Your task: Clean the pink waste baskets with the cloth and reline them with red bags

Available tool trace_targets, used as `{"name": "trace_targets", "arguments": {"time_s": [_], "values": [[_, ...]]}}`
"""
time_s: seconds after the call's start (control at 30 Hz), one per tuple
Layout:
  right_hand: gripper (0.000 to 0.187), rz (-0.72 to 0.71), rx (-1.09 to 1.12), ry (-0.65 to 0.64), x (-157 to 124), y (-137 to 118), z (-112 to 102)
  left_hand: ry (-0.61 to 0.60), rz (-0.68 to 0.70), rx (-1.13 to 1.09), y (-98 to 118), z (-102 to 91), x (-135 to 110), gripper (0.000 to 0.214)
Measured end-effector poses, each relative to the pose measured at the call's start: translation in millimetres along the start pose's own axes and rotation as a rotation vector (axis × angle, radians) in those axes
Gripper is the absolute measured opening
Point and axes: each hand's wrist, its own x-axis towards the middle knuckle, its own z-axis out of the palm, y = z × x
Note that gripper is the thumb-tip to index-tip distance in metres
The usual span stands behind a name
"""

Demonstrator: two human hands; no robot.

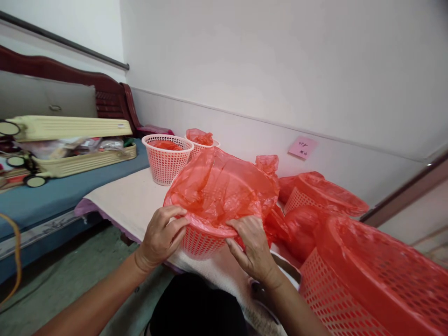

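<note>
Directly before me a perforated plastic basket [203, 241] stands on a pale cloth. A thin red plastic bag [224, 182] lines it, and its edge is folded over the rim. My left hand [164, 233] pinches the bag at the near left of the rim, fingers on top and thumb below. At the near right of the rim, my right hand [250, 242] grips the same bag edge, its fingers curled over and thumb beneath. Crumpled red plastic bulges past the basket's far right side. The basket's inside is mostly hidden under the bag.
Behind stand a white basket [167, 163] and another basket [199, 148], both with red bags inside. Bag-lined baskets [336, 289] crowd the right. A pink note [303, 147] is stuck on the wall. At left, an open yellow suitcase [84, 158] lies on a blue bed [21, 205].
</note>
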Motion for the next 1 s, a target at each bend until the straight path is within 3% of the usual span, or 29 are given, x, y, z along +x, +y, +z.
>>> {"name": "trace_targets", "arguments": {"time_s": [0.4, 0.5, 0.6, 0.7, 0.8, 1.0], "values": [[0.026, 0.01, 0.018, 0.004, 2.4, -3.6, -1.8, 0.103, -0.18, -0.066, 9.2, 10.7, -18.9, 0.036], [0.026, 0.028, 0.026, -0.008, 2.0, -3.4, -2.2, 0.163, -0.431, -0.187, 24.0, 17.6, -26.2, 0.026], [0.026, 0.036, 0.02, -0.01, 1.3, -3.4, -1.8, 0.248, -0.904, -0.514, 46.9, 22.2, -27.3, 0.006], [0.025, 0.04, 0.014, -0.017, 1.2, -3.9, -1.6, 0.257, -1.352, -0.995, 70.1, 21.6, -16.7, 0.02], [0.023, 0.043, 0.006, -0.007, 2.0, -4.8, -1.5, 0.249, -1.475, -1.311, 83.7, 19.4, 0.5, 0.027], [0.021, 0.022, -0.017, 0.005, 3.7, -7.2, -1.3, 0.399, -1.598, -1.452, 87.3, 22.8, 22.4, 0.031]]}}
